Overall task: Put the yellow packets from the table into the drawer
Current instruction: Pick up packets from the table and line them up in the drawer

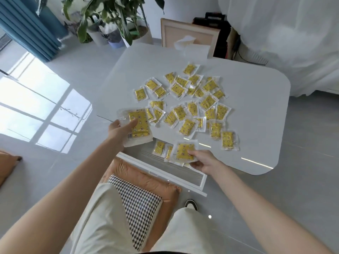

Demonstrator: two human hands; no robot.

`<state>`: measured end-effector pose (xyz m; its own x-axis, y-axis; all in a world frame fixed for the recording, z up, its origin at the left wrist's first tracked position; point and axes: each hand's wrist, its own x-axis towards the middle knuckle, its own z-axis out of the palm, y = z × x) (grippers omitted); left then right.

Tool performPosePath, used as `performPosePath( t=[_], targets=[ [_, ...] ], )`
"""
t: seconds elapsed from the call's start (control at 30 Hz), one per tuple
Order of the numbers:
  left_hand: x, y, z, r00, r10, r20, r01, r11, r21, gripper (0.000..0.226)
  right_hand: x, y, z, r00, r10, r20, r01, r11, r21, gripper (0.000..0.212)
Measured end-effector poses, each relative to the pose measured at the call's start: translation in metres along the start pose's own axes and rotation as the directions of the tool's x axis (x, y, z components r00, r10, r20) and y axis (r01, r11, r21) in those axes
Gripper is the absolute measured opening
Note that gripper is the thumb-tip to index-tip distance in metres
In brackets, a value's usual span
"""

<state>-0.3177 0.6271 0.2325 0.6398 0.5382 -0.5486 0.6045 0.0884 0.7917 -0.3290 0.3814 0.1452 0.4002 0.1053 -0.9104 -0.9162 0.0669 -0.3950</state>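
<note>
Head view of a seated person. Nearest the camera, two legs in cream trousers (102,217) flank a houndstooth cushion (141,202) lying on an orange seat (128,167), and a dark shoe (191,204) rests on the grey floor. Beyond the knees, a white drawer (161,173) stands pulled out from under the near edge of the table (256,110), with a few yellow packets (159,147) lying at its back. The right hand (203,162) pinches a thin bundle of packets (184,151), thumb on top, above the open drawer; how many it holds cannot be told. The left hand (119,130) grasps a thicker stack of packets (138,125), thumb laid across the top one, over the table's near left edge. Farther on, many loose packets (192,99) lie scattered and partly overlapping across the middle of the white tabletop. At the far edge stands a tissue box (190,47), with a chair back (189,32) just behind it. Potted plants (113,21), a blue curtain (27,26) and a white sheer curtain (278,30) close the background.
</note>
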Motion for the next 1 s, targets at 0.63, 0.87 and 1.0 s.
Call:
performPosePath(
  t=[0.63, 0.87, 1.0],
  targets=[
    [0.297, -0.163, -0.06, 0.818, -0.454, 0.352, 0.063, 0.68, 0.73, 0.038, 0.23, 0.087, 0.17, 0.954, 0.216, -0.206, -0.205, 0.976, 0.077, 0.03],
    [0.395, -0.268, -0.019, 0.823, -0.377, 0.424, 0.012, 0.758, 0.652, 0.052, 0.339, 0.112, 0.212, 0.873, 0.041, -0.485, -0.06, 0.998, -0.024, 0.039],
    [0.435, -0.313, 0.012, 0.836, -0.263, 0.482, -0.108, 0.782, 0.614, 0.064, 0.391, 0.117, 0.222, 0.814, -0.187, -0.55, 0.069, 0.971, -0.228, 0.031]
  ],
)
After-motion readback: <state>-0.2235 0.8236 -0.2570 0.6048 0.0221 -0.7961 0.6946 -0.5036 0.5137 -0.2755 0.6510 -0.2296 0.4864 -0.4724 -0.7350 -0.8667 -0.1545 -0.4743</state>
